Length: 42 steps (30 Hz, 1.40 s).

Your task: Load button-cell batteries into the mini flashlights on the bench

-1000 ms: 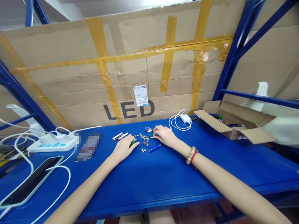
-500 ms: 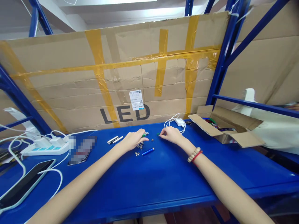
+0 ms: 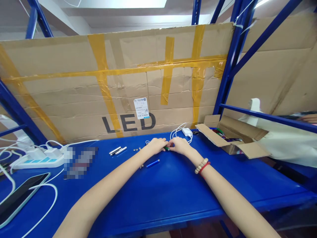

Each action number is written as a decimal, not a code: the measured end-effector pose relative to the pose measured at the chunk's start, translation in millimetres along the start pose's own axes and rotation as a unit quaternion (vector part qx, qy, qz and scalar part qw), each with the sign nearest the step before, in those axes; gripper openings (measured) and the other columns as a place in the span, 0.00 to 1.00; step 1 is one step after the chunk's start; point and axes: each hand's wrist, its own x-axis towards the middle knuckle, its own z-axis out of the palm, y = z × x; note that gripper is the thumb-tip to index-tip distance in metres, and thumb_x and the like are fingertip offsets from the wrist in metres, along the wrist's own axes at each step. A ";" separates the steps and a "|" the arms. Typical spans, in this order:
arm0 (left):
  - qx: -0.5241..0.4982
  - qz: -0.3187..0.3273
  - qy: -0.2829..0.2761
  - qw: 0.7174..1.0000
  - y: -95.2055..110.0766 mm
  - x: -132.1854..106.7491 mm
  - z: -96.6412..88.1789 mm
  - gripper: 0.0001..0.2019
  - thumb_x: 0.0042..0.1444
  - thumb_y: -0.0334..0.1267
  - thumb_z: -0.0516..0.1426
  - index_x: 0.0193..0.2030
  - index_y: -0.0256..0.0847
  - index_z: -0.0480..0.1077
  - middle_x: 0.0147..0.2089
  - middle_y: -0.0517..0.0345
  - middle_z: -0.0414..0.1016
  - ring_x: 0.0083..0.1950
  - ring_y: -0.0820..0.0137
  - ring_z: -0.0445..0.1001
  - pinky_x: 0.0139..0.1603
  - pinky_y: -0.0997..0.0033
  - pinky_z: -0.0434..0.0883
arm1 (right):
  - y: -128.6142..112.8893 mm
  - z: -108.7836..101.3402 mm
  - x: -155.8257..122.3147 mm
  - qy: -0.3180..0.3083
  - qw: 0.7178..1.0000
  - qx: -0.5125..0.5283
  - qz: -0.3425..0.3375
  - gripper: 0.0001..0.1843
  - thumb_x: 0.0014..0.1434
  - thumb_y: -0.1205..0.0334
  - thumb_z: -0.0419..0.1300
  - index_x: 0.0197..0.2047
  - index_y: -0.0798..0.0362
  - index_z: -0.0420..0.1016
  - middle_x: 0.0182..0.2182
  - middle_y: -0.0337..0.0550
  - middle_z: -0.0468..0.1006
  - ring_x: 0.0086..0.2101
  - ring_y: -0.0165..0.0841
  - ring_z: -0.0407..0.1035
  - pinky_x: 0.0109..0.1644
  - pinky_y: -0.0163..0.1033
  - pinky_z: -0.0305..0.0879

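My left hand [image 3: 158,146] and my right hand [image 3: 178,144] meet over the back of the blue table, fingertips nearly touching. Both are closed around a small green piece [image 3: 166,148], mostly hidden by the fingers. A small silver loop [image 3: 148,142] shows just behind my left hand. Nearer me lies a blue metal tube [image 3: 153,163], and small round button cells [image 3: 141,166] sit by its left end. More button cells [image 3: 135,150] lie left of my left wrist. Farther left are silver tubes [image 3: 121,151] lying side by side.
An open cardboard box [image 3: 231,147] with coloured items stands at the right. A white adapter [image 3: 187,132] with its cable lies behind my right hand. On the left are a power strip [image 3: 37,162], a blurred-out flat object [image 3: 81,163] and a phone [image 3: 22,198] with cables.
My left hand has moved right to join my right hand at the green piece. Button cells formerly behind the left hand are now uncovered. The view has shifted slightly.
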 end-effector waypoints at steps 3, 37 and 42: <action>-0.018 -0.035 0.035 0.999 2.5 -16.3 -9.8 0.11 0.54 0.34 0.57 0.45 0.37 0.65 0.46 0.51 0.66 0.47 0.64 0.67 0.40 0.70 0.63 | -0.4 1.2 0.4 0.008 1.000 -0.004 -0.002 0.05 0.54 0.62 0.58 0.33 0.49 0.76 0.34 0.37 0.76 0.37 0.33 0.69 0.31 0.32 0.54; -0.445 -0.199 0.300 0.820 -3.0 -143.3 31.8 0.07 0.55 0.37 0.53 0.39 0.37 0.62 0.33 0.58 0.70 0.33 0.75 0.69 0.33 0.78 0.65 | -94.0 46.5 -13.7 0.164 0.938 0.137 -0.272 0.04 0.54 0.63 0.58 0.32 0.52 0.74 0.35 0.35 0.73 0.27 0.21 0.67 0.27 0.26 0.57; -0.427 -0.194 0.273 0.840 -5.0 -143.5 35.0 0.07 0.56 0.37 0.52 0.39 0.38 0.66 0.32 0.59 0.69 0.32 0.74 0.66 0.35 0.76 0.64 | -93.3 41.3 -14.9 0.284 0.917 0.209 -0.187 0.07 0.56 0.61 0.57 0.33 0.54 0.74 0.35 0.39 0.72 0.21 0.18 0.62 0.25 0.26 0.58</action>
